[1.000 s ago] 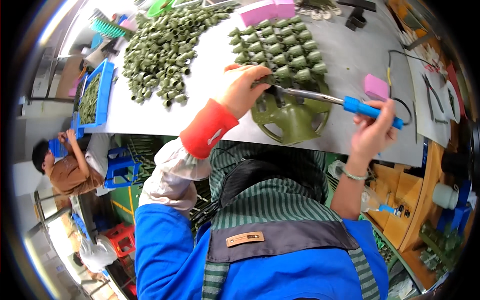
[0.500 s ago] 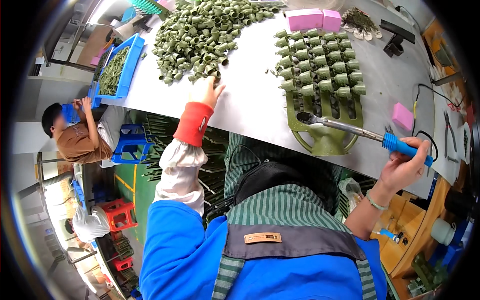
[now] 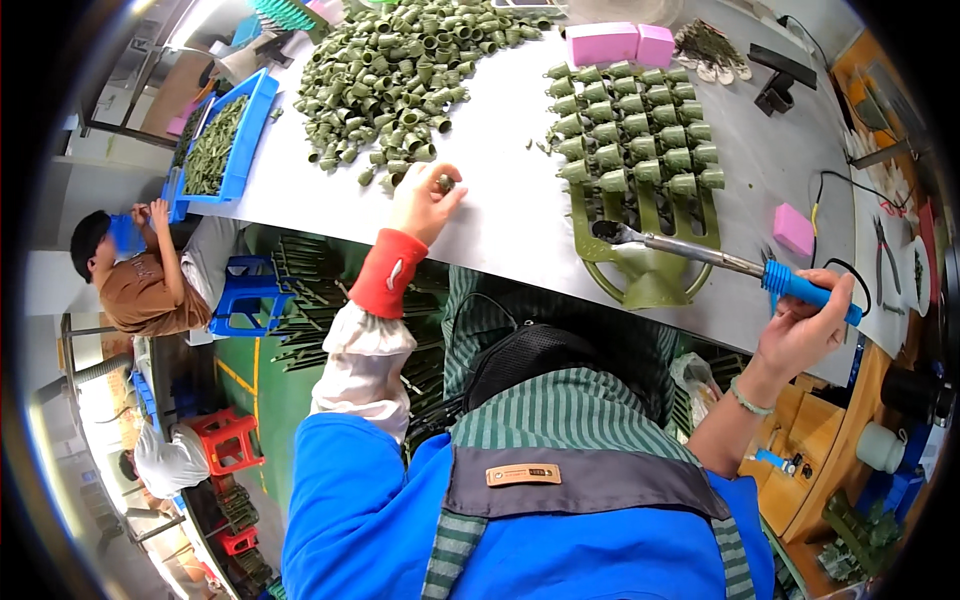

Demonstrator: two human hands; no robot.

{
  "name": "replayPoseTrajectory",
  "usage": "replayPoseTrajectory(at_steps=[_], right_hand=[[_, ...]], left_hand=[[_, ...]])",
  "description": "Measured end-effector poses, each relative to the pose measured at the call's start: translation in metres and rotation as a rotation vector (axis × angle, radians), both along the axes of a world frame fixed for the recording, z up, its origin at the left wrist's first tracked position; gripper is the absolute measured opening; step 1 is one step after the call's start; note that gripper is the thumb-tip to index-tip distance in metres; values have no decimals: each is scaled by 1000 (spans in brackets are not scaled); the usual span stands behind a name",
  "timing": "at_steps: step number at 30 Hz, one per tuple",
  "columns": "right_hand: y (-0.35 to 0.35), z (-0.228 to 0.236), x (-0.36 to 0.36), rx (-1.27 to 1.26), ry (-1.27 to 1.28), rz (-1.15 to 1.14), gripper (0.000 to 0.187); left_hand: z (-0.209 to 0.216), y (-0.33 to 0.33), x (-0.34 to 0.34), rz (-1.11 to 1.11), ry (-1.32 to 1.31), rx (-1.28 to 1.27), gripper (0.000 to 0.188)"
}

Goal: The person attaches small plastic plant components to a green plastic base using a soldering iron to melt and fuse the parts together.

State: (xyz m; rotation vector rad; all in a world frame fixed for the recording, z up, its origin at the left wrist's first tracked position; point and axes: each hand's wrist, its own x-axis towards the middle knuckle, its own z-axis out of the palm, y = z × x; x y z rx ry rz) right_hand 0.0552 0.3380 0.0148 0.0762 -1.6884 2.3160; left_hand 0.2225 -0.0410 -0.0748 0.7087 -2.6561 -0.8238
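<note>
My left hand (image 3: 425,207) pinches a small green plastic cup (image 3: 446,184) just in front of a large heap of similar cups (image 3: 390,75). In my right hand (image 3: 805,330) is a soldering iron (image 3: 705,254) with a blue handle. Its dark, broad tip sits over the near part of a green slotted plastic frame (image 3: 655,285); I cannot tell whether it touches. Rows of green cups (image 3: 640,130) stand side by side across the far part of that frame, their mouths facing various ways.
Pink blocks (image 3: 600,44) lie behind the frame, another pink block (image 3: 793,229) to its right. A black stand (image 3: 780,80), pliers (image 3: 882,262) and the iron's cord (image 3: 845,172) occupy the right side. A blue tray (image 3: 240,150) holds green pieces at left. A co-worker (image 3: 150,270) sits beyond it.
My left hand has drawn back from the heap, slightly right and nearer, with a cup between its fingers. The right hand and iron have hardly moved; the whole view has shifted a little.
</note>
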Motion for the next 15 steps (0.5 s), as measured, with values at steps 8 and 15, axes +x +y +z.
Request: replayPoseTrajectory(at_steps=[8, 15], right_hand=[[-1, 1, 3, 5, 16, 22, 40], [-2, -2, 2, -21, 29, 16, 37]], left_hand=[[17, 3, 2, 21, 168, 1178, 34], [43, 46, -10, -191, 143, 970, 38]])
